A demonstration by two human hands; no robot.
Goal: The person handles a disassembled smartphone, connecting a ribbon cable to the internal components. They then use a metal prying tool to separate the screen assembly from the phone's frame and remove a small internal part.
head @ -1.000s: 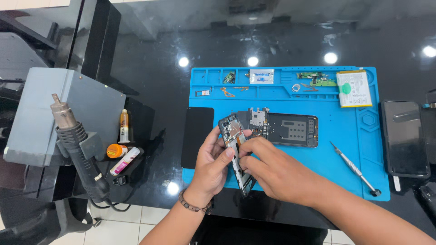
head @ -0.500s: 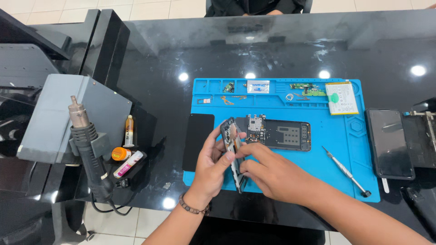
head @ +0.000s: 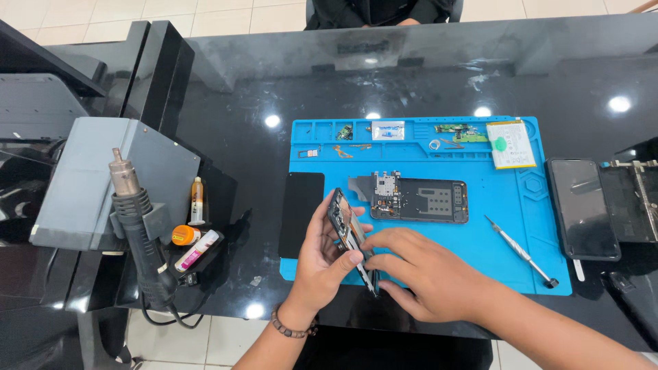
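Note:
My left hand (head: pixel 321 260) grips a dark phone frame (head: pixel 340 216), held on edge and tilted over the front of a blue repair mat (head: pixel 411 260). My right hand (head: pixel 428 274) rests its fingertips on the lower end of the same frame, pinching it near the mat's front edge. Just behind the hands a disassembled phone body (head: pixel 419 200) lies flat on the mat, its circuit board showing at the left end.
A screwdriver (head: pixel 521 252) lies right of the hands. A white battery (head: pixel 510 144) and small parts sit along the mat's back trays. A black panel (head: pixel 301 212) overlaps the mat's left edge. A hot-air gun (head: pixel 140 233), small bottles (head: pixel 197 200) and a grey station (head: pixel 96 185) stand left; phones (head: pixel 581 205) lie right. A person sits across the table.
The view has tilted so the mat sits lower and more of the table shows. Both hands keep hold of the frame, now held slightly more upright.

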